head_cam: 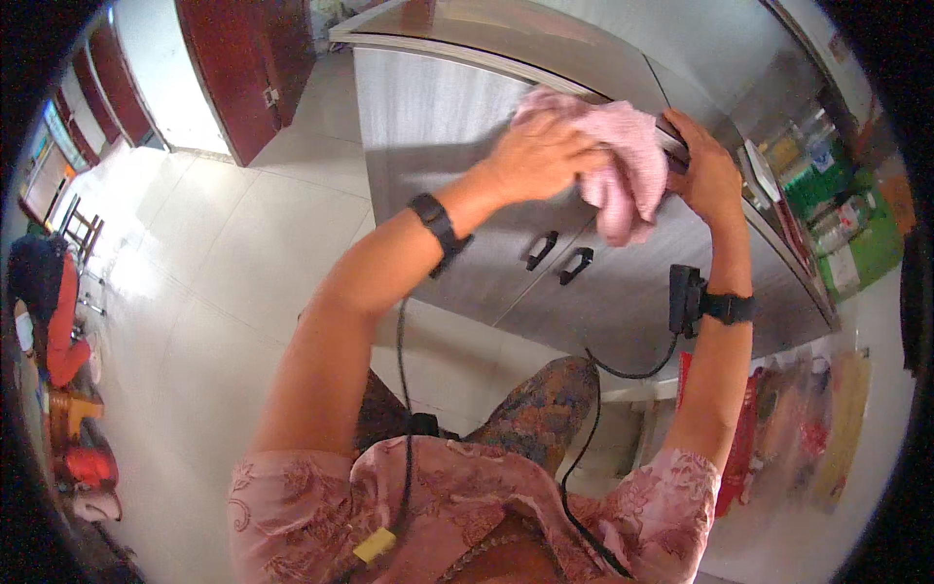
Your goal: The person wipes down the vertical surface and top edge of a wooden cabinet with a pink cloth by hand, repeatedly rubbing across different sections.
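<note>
In the head view, my left hand (543,157) is closed on a bunched pink cloth (631,160) at the front edge of a grey wood-grain cabinet (452,175). Part of the cloth hangs down over the cabinet front. To its right, my right hand (708,171) grips the edge of the glossy countertop (511,33), fingers on top and thumb lower down. Its thumb is close to the cloth; whether they touch is unclear. Two black door handles, a left one (541,250) and a right one (576,266), sit below the cloth. Both wrists wear black straps with small devices.
Bottles and a green container (861,255) stand at the right. Black cables (401,365) run from the wrist devices towards my body. Hanging bags or cloths (788,431) are at lower right. A dark red door (233,66) is at upper left; another person (55,314) is at far left.
</note>
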The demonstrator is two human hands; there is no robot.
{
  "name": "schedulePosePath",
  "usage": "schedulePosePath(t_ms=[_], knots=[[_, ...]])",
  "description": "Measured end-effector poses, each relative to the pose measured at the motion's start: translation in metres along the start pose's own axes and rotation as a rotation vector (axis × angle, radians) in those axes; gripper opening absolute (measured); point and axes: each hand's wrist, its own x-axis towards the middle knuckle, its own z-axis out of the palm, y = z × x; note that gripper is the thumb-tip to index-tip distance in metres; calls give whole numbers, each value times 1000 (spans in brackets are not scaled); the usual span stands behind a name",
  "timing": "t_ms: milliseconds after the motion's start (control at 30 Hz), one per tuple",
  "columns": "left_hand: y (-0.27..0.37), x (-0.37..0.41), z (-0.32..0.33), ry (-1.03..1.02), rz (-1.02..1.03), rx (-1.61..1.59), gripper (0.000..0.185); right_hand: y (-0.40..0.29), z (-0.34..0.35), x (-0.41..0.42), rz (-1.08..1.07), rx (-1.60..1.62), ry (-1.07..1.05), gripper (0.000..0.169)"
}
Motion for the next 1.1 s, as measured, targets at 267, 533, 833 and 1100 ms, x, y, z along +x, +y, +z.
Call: schedulePosePath(t_ms=[267, 533, 833, 1100], knots=[[-97, -106, -45, -595, -701, 118, 33, -12, 1, -5, 169, -34, 77, 60], [-37, -80, -12, 242, -444, -82, 28, -12, -1, -7, 165, -10, 48, 60], [-94, -153, -16, 131, -453, 122, 38, -14, 2, -3, 155, 52, 14, 59], [-78, -231, -3, 470, -1004, -13, 28, -6, 9, -1, 135, 188, -12, 60]])
